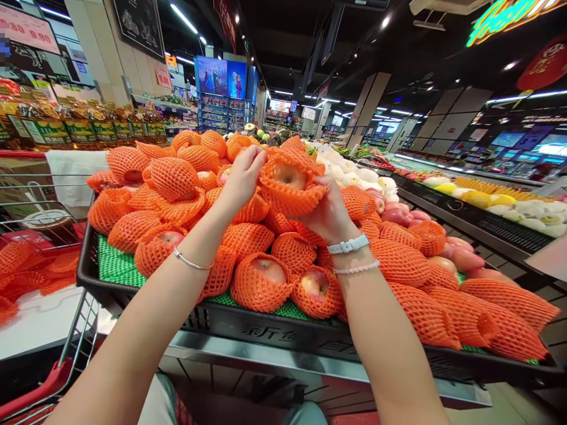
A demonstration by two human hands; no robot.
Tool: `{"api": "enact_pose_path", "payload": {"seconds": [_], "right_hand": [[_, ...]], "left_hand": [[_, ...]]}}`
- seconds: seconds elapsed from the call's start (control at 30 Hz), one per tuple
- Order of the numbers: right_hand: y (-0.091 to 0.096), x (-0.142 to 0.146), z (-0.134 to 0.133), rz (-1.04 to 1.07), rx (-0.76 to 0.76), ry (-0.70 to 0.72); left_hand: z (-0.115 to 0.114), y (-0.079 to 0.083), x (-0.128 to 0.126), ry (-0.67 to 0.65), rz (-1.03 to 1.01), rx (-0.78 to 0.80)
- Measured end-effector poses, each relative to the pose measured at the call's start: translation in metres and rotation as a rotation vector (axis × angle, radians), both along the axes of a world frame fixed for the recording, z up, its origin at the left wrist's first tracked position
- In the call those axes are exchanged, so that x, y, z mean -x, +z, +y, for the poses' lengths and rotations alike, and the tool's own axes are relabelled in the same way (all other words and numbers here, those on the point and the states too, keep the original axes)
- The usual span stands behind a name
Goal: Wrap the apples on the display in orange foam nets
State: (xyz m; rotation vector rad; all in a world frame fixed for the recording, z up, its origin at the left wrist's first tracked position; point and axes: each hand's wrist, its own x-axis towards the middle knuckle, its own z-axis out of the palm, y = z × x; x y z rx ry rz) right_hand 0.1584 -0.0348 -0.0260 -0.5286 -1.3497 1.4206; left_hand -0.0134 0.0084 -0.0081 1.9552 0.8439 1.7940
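The left hand [244, 176] pinches the left rim of an orange foam net [290, 203] between its fingers; an apple [289, 176] sits inside, above the black crate [274, 333]; the right hand [330, 208] grips the right side. Adjusting the net seems in hand; next calls for steady support.

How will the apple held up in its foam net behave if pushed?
The apple is likely firm and apt to roll, as it looks round. Its orange foam net seems floppy, gaping open, so it may slip. The bare end could bruise more easily.
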Motion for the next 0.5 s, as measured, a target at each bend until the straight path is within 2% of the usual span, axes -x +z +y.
{"api": "enact_pose_path", "payload": {"seconds": [0.13, 0.2, 0.4, 0.5], "right_hand": [[-0.003, -0.002, 0.003, 0.019, 0.024, 0.038], [-0.004, -0.003, 0.006, 0.039, 0.027, 0.057], [-0.005, -0.007, 0.007, 0.038, 0.039, 0.073], [-0.005, -0.012, 0.007, 0.004, 0.078, 0.085]], "left_hand": [[-0.004, -0.001, 0.001, -0.203, -0.031, 0.293], [-0.007, 0.000, 0.003, -0.260, 0.010, 0.362], [0.003, -0.003, 0.008, -0.198, 0.101, 0.268], [0.010, -0.006, 0.009, -0.219, 0.169, 0.196]]}}
